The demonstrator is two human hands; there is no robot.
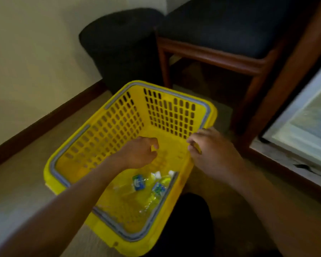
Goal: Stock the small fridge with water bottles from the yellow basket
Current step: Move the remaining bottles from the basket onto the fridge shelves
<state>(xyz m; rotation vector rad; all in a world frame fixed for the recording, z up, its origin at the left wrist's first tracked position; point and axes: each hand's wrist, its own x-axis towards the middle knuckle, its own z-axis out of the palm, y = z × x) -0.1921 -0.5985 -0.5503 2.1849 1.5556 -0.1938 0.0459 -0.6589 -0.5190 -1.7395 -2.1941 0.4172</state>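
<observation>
The yellow basket [107, 127] stands on the carpet in front of me, with grey handles folded along its rim. Two clear water bottles lie in its near right corner, each with a white cap and a blue-green label: one [137, 182] on the left, the other [158, 189] against the right wall. My left hand [139, 153] hovers inside the basket just above the bottles, fingers loosely curled and holding nothing. My right hand [209, 147] grips the basket's right rim. A white-framed opening that looks like the small fridge [304, 123] is at the right edge.
A wooden chair [211, 58] with a dark seat stands behind the basket. A dark round bin [119, 45] sits in the corner by the cream wall. Brown skirting runs along the left. My dark-clothed knee [189, 225] is beside the basket's near right.
</observation>
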